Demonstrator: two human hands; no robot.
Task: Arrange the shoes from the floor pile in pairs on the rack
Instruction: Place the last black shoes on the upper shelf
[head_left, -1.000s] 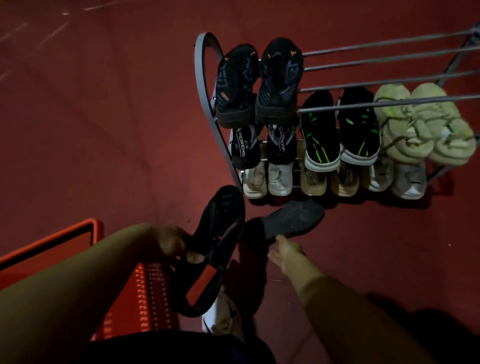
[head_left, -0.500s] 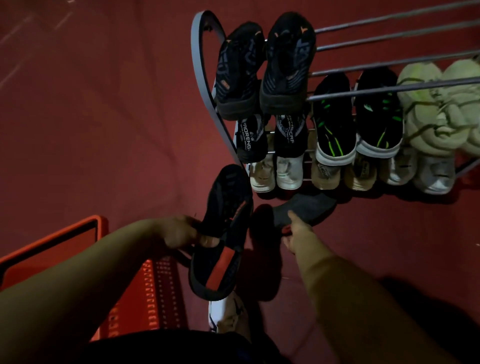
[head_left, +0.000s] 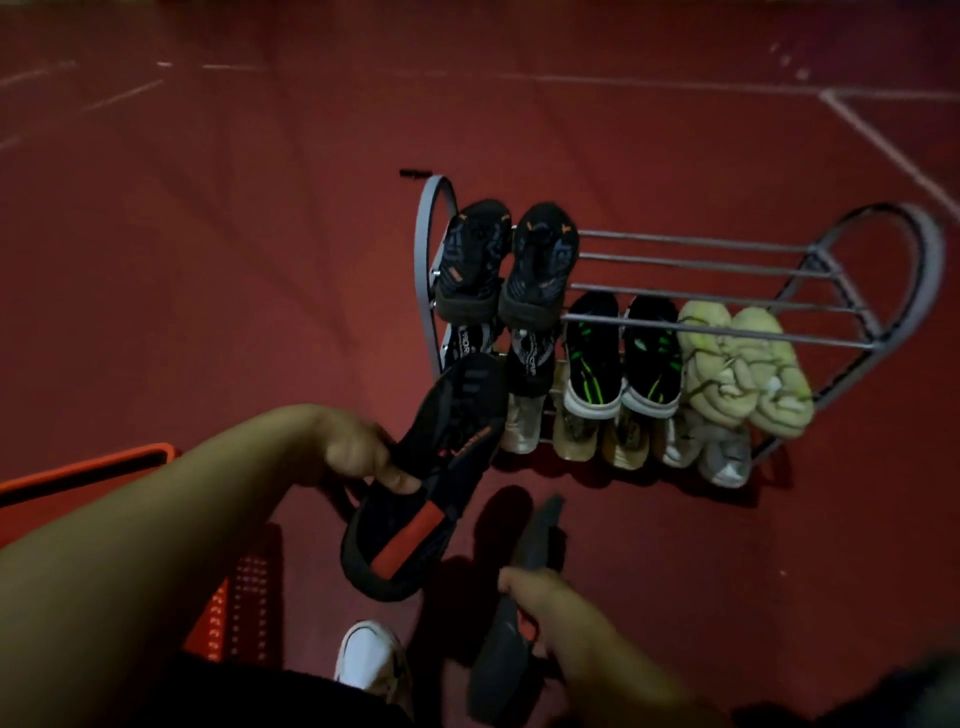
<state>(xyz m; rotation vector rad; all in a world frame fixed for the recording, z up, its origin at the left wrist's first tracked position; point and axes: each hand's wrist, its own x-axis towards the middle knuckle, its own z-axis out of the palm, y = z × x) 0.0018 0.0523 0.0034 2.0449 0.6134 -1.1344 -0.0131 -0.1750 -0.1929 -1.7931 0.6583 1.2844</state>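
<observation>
Shoes already sit in pairs on the rack (head_left: 878, 291), and we now hold one black shoe in each hand: the left hand (head_left: 358, 454) is clamped on the black shoe with the red strip (head_left: 426, 483), held up just in front of the rack's left end, while the right hand (head_left: 540, 603) is closed around the dark shoe (head_left: 524, 587). Half a second ago that dark shoe lay on the red floor (head_left: 208, 260) in front of the rack with our fingers just reaching it; now it is lifted clear, so we judge the pair is ready for the bare top bars to the right of the black and orange pair (head_left: 506, 260).
</observation>
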